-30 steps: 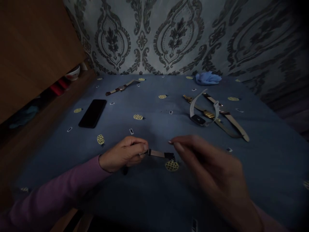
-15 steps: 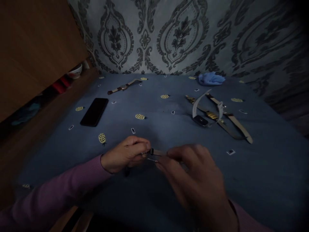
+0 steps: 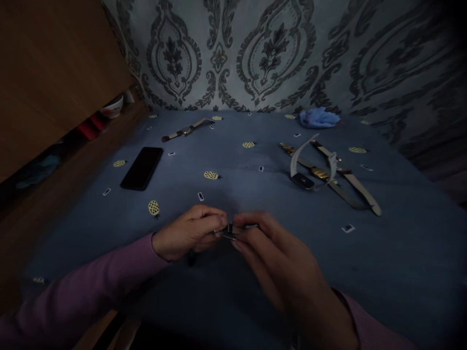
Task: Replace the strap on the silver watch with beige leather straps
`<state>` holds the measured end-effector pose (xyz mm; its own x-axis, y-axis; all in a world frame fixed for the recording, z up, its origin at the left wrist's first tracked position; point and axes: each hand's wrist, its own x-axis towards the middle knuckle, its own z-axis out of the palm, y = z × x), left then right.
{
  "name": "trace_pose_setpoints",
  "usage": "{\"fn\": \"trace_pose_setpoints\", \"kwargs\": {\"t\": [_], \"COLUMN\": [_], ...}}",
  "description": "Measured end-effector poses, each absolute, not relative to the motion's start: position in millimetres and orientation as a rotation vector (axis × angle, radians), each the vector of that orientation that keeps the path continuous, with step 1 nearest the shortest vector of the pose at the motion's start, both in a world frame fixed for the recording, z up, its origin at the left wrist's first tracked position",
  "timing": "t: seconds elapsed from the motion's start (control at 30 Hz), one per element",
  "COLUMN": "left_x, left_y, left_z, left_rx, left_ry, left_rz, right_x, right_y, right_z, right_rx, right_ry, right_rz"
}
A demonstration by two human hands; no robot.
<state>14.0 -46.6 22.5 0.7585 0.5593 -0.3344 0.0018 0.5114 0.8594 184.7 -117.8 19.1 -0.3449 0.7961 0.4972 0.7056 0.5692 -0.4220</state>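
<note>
Near the front middle of the blue table, my left hand [image 3: 193, 231] pinches one end of a small watch strap [image 3: 230, 229], which has a dark loop and a metal part. From the right, my right hand [image 3: 277, 255] closes its fingertips on the strap's other end, close to the left fingertips. A thin metal piece [image 3: 229, 236] shows just below the strap, between the two hands. Much of the strap is hidden by the fingers.
A black phone [image 3: 142, 168] lies left, with a watch [image 3: 187, 131] behind it. To the right are a white-banded smartwatch [image 3: 302, 181], a gold watch [image 3: 319, 173] and a light-strapped watch [image 3: 361, 188]. A blue crumpled cloth [image 3: 319, 118] rests by the wall.
My right hand has moved left along the strap, so its fingertips are now nearer my left hand and less of the strap shows. My left hand has hardly moved.
</note>
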Motion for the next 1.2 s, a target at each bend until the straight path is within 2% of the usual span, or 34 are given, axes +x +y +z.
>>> {"fn": "trace_pose_setpoints", "kwargs": {"t": [1.2], "left_x": [14.4], "left_y": [-46.6], "left_z": [20.9], "left_rx": [1.033], "left_ry": [0.654], "left_rz": [0.34], "right_x": [180.9], "right_y": [-118.8], "right_z": [21.2], "right_rx": [-1.174], "right_ry": [-2.108], "right_rz": [0.181]}}
